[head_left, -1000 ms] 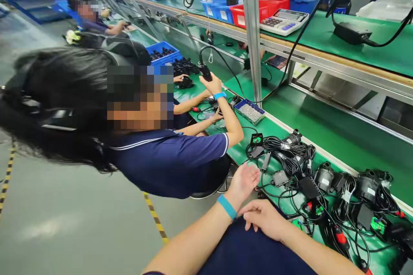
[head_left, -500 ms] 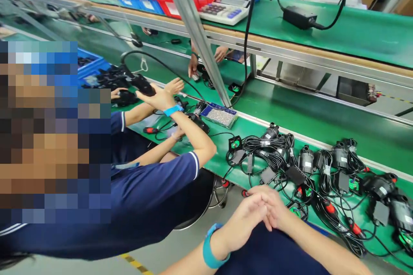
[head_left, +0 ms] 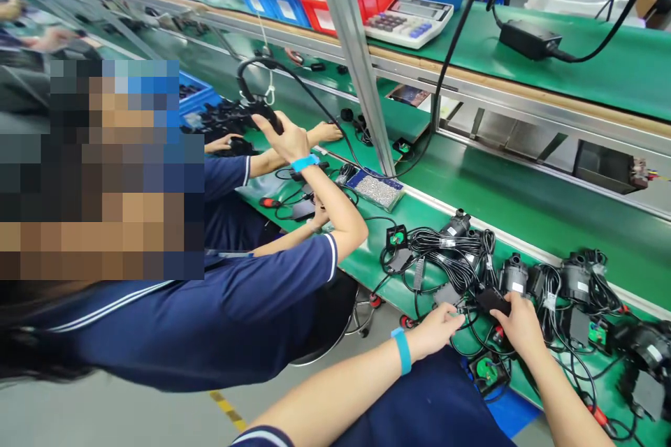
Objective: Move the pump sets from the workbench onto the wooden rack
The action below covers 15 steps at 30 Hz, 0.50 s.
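My right hand (head_left: 524, 328) grips the end of a small black rectangular box (head_left: 490, 299) between thumb and fingers. To its left, my left hand (head_left: 437, 330), with a blue band at the wrist, is pinched closed beside the cables; what lies between its fingertips is too small to make out. Around both hands are black pumps (head_left: 514, 274) with coiled black cables (head_left: 443, 241) and flat grey blocks (head_left: 399, 260). A green circuit board in a black frame (head_left: 488, 370) lies below my hands, near the bench edge.
On my left a co-worker in a navy shirt (head_left: 272, 293) holds a dark object under a looped cable. A clear box of small metal parts (head_left: 377, 188) lies on the green bench. A slanted metal post (head_left: 354, 56) joins the upper shelf, which bears a calculator (head_left: 409, 21) and red bins (head_left: 351, 0).
My hands were together above my lap; they have parted and reached to the bench. My right hand has taken hold of the black box. The view has shifted left.
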Each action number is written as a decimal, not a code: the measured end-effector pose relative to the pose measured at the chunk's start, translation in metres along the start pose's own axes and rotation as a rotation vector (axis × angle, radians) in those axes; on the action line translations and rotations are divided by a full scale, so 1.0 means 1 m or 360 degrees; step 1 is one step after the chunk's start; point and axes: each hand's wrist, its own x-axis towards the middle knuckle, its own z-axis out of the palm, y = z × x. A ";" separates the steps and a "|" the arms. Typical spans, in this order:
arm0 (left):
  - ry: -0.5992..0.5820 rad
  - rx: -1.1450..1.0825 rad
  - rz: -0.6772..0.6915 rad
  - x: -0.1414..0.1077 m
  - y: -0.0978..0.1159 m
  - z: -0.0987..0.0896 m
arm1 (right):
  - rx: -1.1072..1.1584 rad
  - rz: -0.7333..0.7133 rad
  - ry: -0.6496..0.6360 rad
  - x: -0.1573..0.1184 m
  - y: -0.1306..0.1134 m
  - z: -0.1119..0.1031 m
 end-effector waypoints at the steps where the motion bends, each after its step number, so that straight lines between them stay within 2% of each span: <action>1: -0.0008 -0.0008 -0.0006 0.003 0.002 0.002 | 0.0089 0.0060 -0.0025 0.000 0.000 -0.001; 3: -0.0018 -0.0044 -0.0014 0.004 0.009 0.006 | 0.0234 0.0172 -0.0036 -0.003 -0.003 -0.008; 5: -0.0016 -0.0122 -0.0013 -0.001 0.020 0.009 | 0.0334 0.0142 0.0017 -0.010 -0.018 -0.022; 7: -0.0059 -0.0338 0.0040 -0.011 0.033 0.012 | 0.0394 -0.0021 0.0097 -0.020 -0.049 -0.039; 10: -0.0152 -0.0866 0.0268 -0.036 0.051 0.010 | 0.0506 -0.0298 0.0092 -0.036 -0.116 -0.057; 11: -0.0109 -0.1008 0.0340 -0.045 0.055 0.008 | 0.0543 -0.0373 0.0053 -0.040 -0.139 -0.059; 13: 0.0116 -0.1131 0.0403 -0.063 0.061 -0.002 | 0.0636 -0.0486 0.0005 -0.044 -0.177 -0.060; 15: 0.0343 -0.1097 0.0392 -0.079 0.065 -0.016 | 0.0803 -0.0591 -0.0096 -0.045 -0.198 -0.059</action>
